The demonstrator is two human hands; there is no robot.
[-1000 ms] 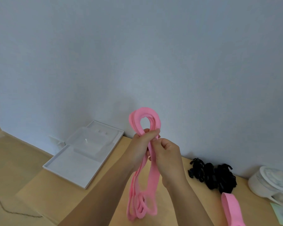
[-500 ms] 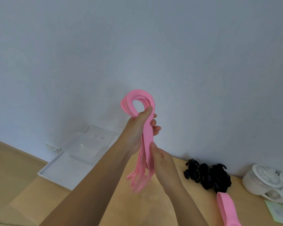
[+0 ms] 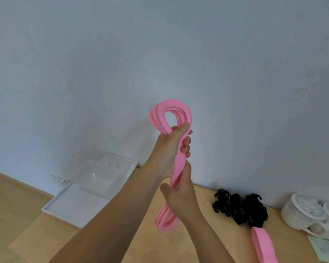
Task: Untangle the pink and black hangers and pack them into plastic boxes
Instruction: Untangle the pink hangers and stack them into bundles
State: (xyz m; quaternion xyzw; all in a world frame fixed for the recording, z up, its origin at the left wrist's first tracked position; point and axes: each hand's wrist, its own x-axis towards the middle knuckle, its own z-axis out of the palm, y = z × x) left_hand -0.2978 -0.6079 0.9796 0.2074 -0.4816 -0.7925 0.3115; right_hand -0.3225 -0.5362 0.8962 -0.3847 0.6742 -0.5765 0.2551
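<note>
Above wooden desk (image 3: 207, 236), against plain wall: gripped pink hangers (image 3: 160, 118) under top loop with left hand (image 3: 169, 149), clasped lower lengths with right hand (image 3: 180, 196). Likely risked interlocked pieces jamming or slipping free under uneven pull.

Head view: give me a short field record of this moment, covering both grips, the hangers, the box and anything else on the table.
left grip: curled round pink hanger bundle, just below its top loop
right grip: holds the same bundle lower down
black hangers: piled on table, by the wall
loose pink hanger: on table, lower right
plastic box: white, on the left, no hangers seen in it
other: white round device, far right
</note>
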